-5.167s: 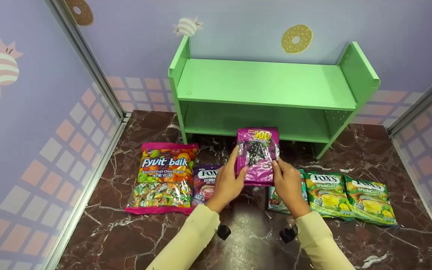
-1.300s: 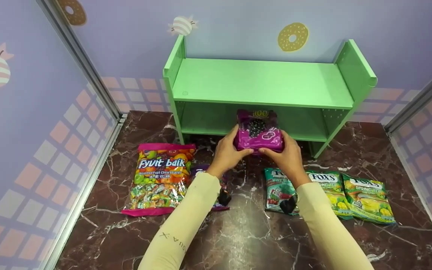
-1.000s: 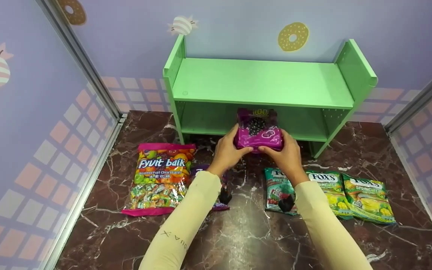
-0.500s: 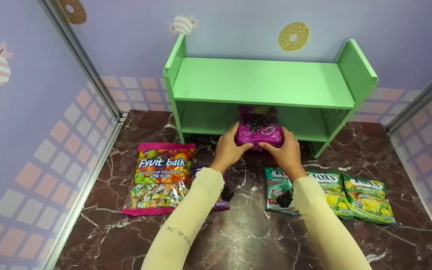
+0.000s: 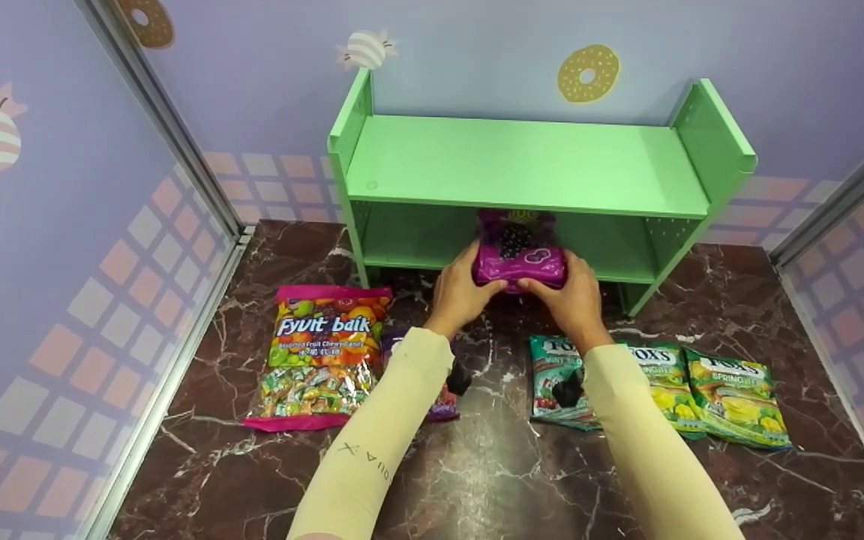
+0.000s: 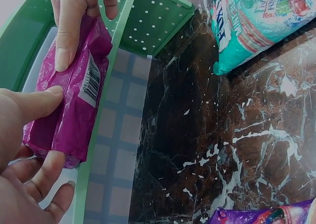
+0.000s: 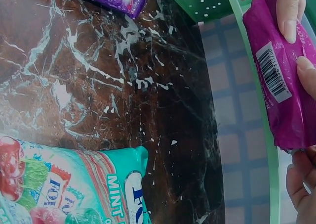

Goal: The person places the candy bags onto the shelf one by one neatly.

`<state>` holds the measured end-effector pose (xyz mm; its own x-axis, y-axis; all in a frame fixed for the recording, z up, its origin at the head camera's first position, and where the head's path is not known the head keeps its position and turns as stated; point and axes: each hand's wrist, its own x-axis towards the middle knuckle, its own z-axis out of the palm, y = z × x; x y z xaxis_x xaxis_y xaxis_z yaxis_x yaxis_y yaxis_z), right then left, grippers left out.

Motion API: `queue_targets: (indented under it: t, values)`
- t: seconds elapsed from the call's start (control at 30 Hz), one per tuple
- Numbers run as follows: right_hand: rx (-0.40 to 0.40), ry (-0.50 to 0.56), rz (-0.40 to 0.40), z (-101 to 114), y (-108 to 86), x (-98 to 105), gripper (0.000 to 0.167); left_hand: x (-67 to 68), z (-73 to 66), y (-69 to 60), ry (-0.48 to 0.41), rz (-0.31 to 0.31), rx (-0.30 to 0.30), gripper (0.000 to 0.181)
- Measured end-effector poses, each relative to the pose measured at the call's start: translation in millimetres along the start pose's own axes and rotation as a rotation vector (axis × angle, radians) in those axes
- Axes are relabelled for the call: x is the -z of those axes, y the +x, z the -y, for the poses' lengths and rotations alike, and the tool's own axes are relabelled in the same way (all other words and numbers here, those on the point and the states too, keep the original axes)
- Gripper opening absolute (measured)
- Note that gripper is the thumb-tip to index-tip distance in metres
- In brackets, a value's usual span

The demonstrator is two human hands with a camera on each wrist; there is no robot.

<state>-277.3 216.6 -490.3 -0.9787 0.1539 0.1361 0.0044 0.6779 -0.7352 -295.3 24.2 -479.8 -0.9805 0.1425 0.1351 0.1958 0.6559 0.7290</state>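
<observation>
Both hands hold a purple candy bag [image 5: 520,266] marked 100 with a dark berry picture, at the lower level of the green shelf [image 5: 529,165]. My left hand [image 5: 460,292] grips its left side, my right hand [image 5: 576,296] its right side. Both thumbs press on the near end, close together. The bag's top lies under the upper board and is partly shaded. From the left wrist, the purple bag [image 6: 74,95] shows its barcoded end over the shelf's front edge. In the right wrist view, the right thumb [image 7: 307,75] touches the same bag [image 7: 281,90].
A large Fyvit baik candy bag [image 5: 323,360] lies on the marble floor at left, beside a purple bag [image 5: 443,401] partly behind the left arm. At right lie a teal Fox's bag [image 5: 552,375] and two green-yellow Fox's bags [image 5: 736,397]. Walls [image 5: 64,300] enclose the sides.
Over five seconds the hands have carried the purple bag from before the shelf forward into its lower level, thumbs shifting to its near end. In the last second it slides slightly deeper.
</observation>
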Motion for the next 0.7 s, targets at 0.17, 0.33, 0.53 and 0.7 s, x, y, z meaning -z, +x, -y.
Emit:
queue_targets:
  t: [0.17, 0.33, 0.53, 0.7]
  values:
    - [0.014, -0.029, -0.011, 1.4, 4.5, 0.9, 0.091, 0.6, -2.2, 3.9, 0.013, -0.003, 0.001, 0.081]
    - [0.012, -0.062, -0.011, 1.9, 8.4, 1.9, 0.091, -0.5, -3.5, 8.2, 0.019, -0.014, 0.002, 0.08]
    - [0.0, -0.092, -0.016, 1.7, 13.7, 1.7, 0.09, -3.0, -3.9, 14.5, 0.039, -0.02, -0.001, 0.079]
    - [-0.017, -0.111, -0.005, 1.8, 16.7, 1.0, 0.09, -4.8, -3.2, 17.6, 0.06, -0.02, 0.005, 0.076]
